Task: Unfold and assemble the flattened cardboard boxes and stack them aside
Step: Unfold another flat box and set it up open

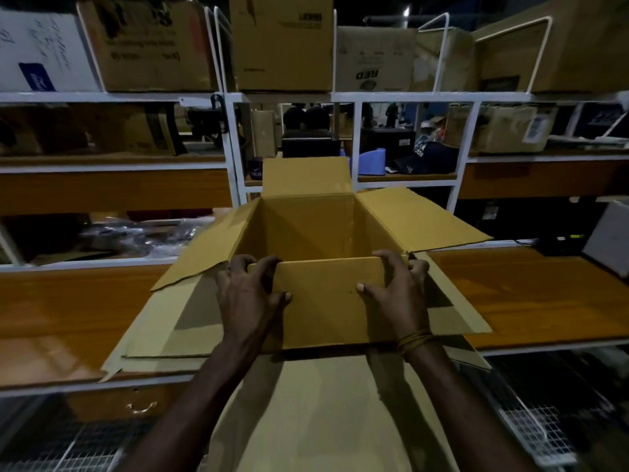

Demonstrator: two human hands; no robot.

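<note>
Nearest the camera, a pale sheet of flat cardboard (316, 410) hangs over the worktop's front edge at 6 o'clock, smooth and matte. Just beyond it, both forearms reach forward to the open box (306, 229), which stands upright on the wooden worktop (531, 294) on top of a pile of flattened boxes (163, 338).

The left hand (250, 294) grips the near flap (323, 301) at its left corner, fingers curled over the top edge and thumb pressed on the outer face. The right hand (396, 287) grips the same flap at its right corner in the same way; a yellow thread band (413, 344) circles that wrist. The flap lies straight ahead of both hands, its long axis running 9 to 3 o'clock, and each hand sits about equally close to its own corner. I judge the coming move turns on this hinge line: the flap can swing only inward toward 12 or outward toward 6.

The box is plain brown corrugated card, stiff, with crisp creases. Its left flap (204, 247) splays out toward 9 o'clock, the right flap (418, 219) toward 3, and the far flap (306, 177) stands up at 12. The inside looks hollow and shadowed.

Farther off, white metal shelving (235, 148) carries more cartons (282, 42).
</note>
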